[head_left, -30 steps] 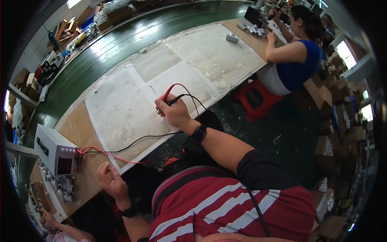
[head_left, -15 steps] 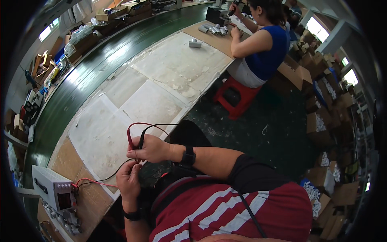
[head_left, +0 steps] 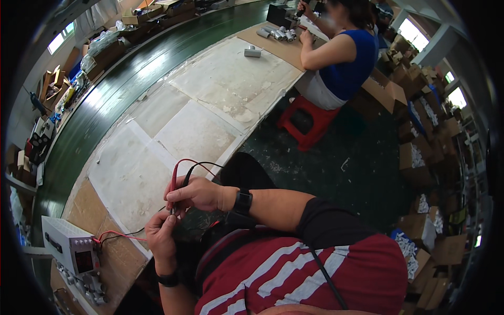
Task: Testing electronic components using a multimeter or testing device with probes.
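Note:
In my right hand point(head_left: 195, 193) I grip a red test probe point(head_left: 174, 185) and a black test probe point(head_left: 186, 177) side by side, tips pointing down toward my left hand. Their red and black cables loop up and back to the right over the table edge. My left hand point(head_left: 161, 235) is just below, thumb and fingertips pinched around something small at the probe tips; what it is stays hidden. A grey bench power supply point(head_left: 67, 242) sits to the left of my hands, with red and black leads point(head_left: 118, 232) plugged into its front.
The long worktable point(head_left: 184, 126) is covered in pale worn sheets. Grey cylindrical parts point(head_left: 281, 34) lie at its far end, beside a co-worker in blue point(head_left: 346, 63) on a red stool point(head_left: 310, 123). Several small grey parts point(head_left: 86, 286) line the near-left edge. Cardboard boxes point(head_left: 415, 163) stack at right.
My left hand has shifted slightly left and down. The right hand has tilted a little, and the probe tips now show more clearly between my hands.

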A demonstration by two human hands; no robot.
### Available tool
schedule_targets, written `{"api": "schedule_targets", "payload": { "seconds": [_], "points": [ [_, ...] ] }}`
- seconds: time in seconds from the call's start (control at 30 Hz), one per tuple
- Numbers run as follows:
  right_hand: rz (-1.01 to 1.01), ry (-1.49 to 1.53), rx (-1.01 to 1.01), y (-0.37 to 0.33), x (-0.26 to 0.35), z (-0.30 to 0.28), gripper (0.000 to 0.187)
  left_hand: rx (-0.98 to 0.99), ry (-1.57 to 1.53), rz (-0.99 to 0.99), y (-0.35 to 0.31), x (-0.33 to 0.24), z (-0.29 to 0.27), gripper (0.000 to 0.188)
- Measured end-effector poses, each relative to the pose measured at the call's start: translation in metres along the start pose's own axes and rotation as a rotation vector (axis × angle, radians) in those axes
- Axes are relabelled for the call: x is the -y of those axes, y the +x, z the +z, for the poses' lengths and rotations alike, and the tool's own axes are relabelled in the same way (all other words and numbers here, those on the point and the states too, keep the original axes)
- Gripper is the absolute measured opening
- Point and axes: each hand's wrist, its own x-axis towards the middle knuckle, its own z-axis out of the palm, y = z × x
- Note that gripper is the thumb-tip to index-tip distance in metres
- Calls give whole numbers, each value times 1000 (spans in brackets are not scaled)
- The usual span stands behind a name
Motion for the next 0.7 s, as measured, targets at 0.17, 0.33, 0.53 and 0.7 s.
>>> {"api": "schedule_targets", "payload": {
  "seconds": [0.17,0.33,0.53,0.7],
  "points": [
    [-48,-71,-65,2,-8,-12,13,10,72,-56,6,9,-3,13],
    [-146,-179,-83,2,-7,-10,13,2,174,-26,8,8,1,12],
    [-258,-333,-200,10,9,-19,13,-132,533,188,6,8,4,7],
    [-456,-511,-432,10,51,-45,14,-142,690,353,3,8,-10,7]
  ]
}}
